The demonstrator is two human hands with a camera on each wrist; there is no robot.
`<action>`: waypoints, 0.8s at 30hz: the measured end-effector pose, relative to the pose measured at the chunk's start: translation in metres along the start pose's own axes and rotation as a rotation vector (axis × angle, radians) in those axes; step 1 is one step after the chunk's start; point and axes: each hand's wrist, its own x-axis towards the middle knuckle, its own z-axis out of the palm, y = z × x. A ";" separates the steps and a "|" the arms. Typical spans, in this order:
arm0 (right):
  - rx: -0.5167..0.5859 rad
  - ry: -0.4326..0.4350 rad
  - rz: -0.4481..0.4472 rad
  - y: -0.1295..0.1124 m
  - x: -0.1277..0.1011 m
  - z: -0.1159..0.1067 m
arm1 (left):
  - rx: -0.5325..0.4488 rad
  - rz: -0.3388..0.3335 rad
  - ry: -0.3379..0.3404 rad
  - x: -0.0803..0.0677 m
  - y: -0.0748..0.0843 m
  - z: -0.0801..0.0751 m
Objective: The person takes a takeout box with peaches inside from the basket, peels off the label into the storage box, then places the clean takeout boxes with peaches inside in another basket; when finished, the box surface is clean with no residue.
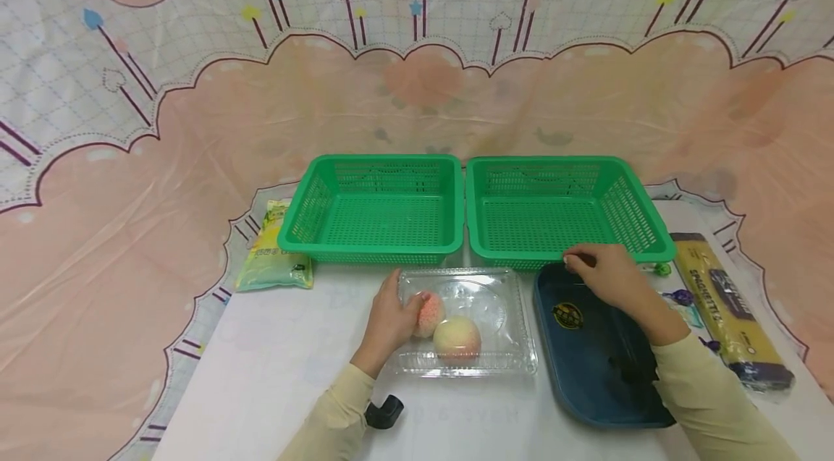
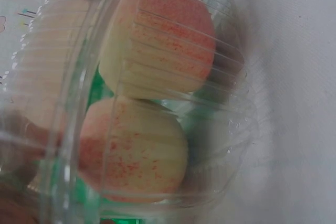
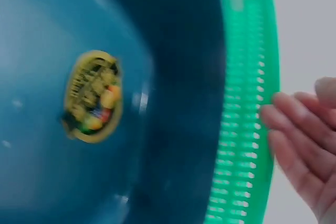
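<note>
A clear plastic clamshell box (image 1: 502,302) with two peaches (image 1: 457,338) in it lies at the middle of the table. At its left side my left hand (image 1: 391,320) grips the box, thumb over the top in front of the pinker peach (image 2: 168,35). My right hand (image 1: 606,276) is above the far end of a dark blue tray (image 1: 586,374), holding nothing. In the right wrist view its fingers (image 3: 299,150) are loosely bent beside the green basket (image 3: 244,108). A gold round sticker (image 3: 94,98) marks the tray floor.
Two green baskets (image 1: 371,256) (image 1: 573,255) stand side by side at the back. To their left lies a yellow-green bag (image 1: 274,258). A spaghetti pack (image 1: 730,309) and purple-wrapped sweets (image 1: 682,297) lie at right. Near the front is a black curved piece (image 1: 386,412).
</note>
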 end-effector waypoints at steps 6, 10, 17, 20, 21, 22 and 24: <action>0.061 0.291 0.040 0.007 0.004 -0.024 | -0.010 0.009 -0.002 -0.001 0.000 -0.001; 0.093 0.360 0.157 0.023 0.010 -0.036 | -0.015 0.015 0.000 0.000 0.000 -0.001; 0.087 0.326 0.382 0.055 0.015 -0.045 | -0.018 0.021 0.002 0.000 0.000 0.000; 0.080 0.290 0.458 0.066 0.016 -0.045 | -0.019 0.023 0.003 0.000 0.000 -0.001; 0.074 0.266 0.482 0.069 0.016 -0.045 | -0.020 0.024 0.004 0.000 0.001 -0.001; 0.063 0.239 0.502 0.072 0.017 -0.045 | -0.020 0.023 0.004 0.000 0.001 -0.001; 0.035 0.198 0.520 0.079 0.018 -0.044 | -0.022 0.020 0.005 0.000 0.001 -0.001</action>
